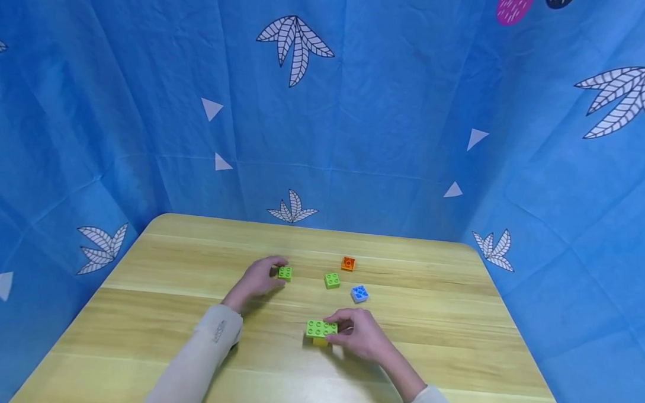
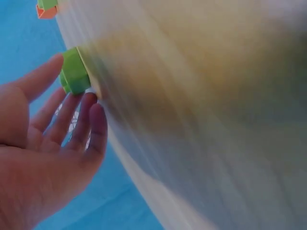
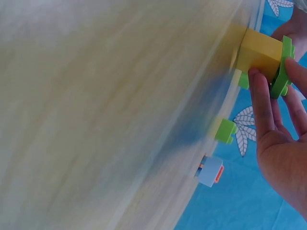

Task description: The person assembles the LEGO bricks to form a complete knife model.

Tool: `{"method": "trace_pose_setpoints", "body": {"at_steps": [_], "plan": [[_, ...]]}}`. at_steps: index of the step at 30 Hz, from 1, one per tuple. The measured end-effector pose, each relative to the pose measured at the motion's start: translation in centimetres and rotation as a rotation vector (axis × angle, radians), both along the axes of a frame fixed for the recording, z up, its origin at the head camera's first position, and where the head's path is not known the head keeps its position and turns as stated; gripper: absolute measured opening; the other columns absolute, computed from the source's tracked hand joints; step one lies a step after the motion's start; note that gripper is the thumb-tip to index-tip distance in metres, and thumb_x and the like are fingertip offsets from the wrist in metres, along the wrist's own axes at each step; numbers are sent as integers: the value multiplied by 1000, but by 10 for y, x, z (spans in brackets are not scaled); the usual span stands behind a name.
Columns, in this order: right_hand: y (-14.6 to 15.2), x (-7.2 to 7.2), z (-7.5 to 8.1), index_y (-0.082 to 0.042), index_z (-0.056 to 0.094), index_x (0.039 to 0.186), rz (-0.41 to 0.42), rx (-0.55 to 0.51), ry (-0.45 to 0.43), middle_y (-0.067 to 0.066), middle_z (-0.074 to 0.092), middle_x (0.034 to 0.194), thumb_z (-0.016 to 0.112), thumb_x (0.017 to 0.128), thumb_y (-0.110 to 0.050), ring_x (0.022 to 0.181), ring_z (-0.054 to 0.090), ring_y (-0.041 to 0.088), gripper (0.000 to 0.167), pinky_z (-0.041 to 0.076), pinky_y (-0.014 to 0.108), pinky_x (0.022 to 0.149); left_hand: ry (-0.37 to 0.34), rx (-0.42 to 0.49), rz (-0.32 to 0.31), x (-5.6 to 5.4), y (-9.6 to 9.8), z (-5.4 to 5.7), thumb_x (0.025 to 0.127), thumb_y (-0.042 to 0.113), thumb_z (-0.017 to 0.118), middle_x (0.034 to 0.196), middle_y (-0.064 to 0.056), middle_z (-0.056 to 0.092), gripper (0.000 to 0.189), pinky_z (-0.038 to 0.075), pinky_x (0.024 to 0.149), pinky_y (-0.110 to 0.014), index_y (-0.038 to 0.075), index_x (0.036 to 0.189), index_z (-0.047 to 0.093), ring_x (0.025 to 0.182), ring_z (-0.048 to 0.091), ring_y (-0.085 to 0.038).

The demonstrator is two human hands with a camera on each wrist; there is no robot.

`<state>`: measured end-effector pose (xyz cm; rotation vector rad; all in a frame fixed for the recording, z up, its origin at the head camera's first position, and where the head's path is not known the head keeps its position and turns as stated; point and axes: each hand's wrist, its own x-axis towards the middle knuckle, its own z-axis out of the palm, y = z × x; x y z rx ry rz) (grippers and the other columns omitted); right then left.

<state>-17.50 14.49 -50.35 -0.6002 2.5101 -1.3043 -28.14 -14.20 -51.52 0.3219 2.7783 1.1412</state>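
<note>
On the left, my left hand has its thumb and loosely bent fingers around a small green toy building brick, which sits on the table studs up. The left wrist view has the fingertips close beside this brick; firm contact cannot be made out. Near the table's middle, my right hand grips a longer green brick joined on top of a yellow brick. Seen from the right wrist, the thumb is on the green piece and fingertips touch the yellow brick.
Beyond the right hand lie another small green brick, a blue brick and an orange brick. All stand on a wooden table, with a patterned blue cloth behind and at the sides.
</note>
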Motion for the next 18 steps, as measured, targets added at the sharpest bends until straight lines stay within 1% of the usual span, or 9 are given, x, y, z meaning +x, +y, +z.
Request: {"method": "trace_pose_setpoints", "body": {"at_steps": [5, 9, 11, 14, 18], "plan": [[0, 1, -1, -6, 75, 114, -1, 2, -4, 12, 76, 111, 84, 84, -12, 94, 72, 23, 32, 61, 25, 83, 3, -48, 5, -7, 2, -5, 90, 6, 79, 126, -12, 69, 40, 55, 101, -49, 8, 128, 68, 113, 66, -31], [0, 1, -2, -6, 74, 115, -5, -3, -10, 13, 75, 113, 83, 85, -12, 95, 73, 24, 32, 63, 29, 84, 10, -58, -2, -9, 3, -7, 89, 5, 79, 121, -11, 71, 35, 56, 98, -47, 8, 123, 70, 108, 66, -28], [0, 1, -4, -6, 74, 116, -6, -7, -12, 14, 74, 114, 83, 85, -12, 94, 73, 24, 33, 63, 30, 84, 15, -55, -8, -8, 2, -7, 89, 5, 79, 119, -11, 71, 34, 57, 97, -47, 7, 122, 70, 106, 66, -27], [1, 1, -5, -6, 73, 117, -8, -12, -13, 13, 74, 115, 83, 86, -13, 94, 73, 22, 33, 62, 27, 83, 19, -34, -11, -6, 3, -6, 89, 4, 79, 116, -10, 71, 33, 58, 96, -46, 7, 120, 70, 104, 66, -26], [1, 1, -5, -7, 73, 118, -3, -9, -6, 12, 74, 117, 83, 86, -15, 94, 73, 20, 35, 61, 24, 83, 21, 7, -27, 1, 6, -4, 89, 3, 79, 115, -9, 69, 33, 59, 95, -42, 6, 120, 70, 103, 66, -24]]}}
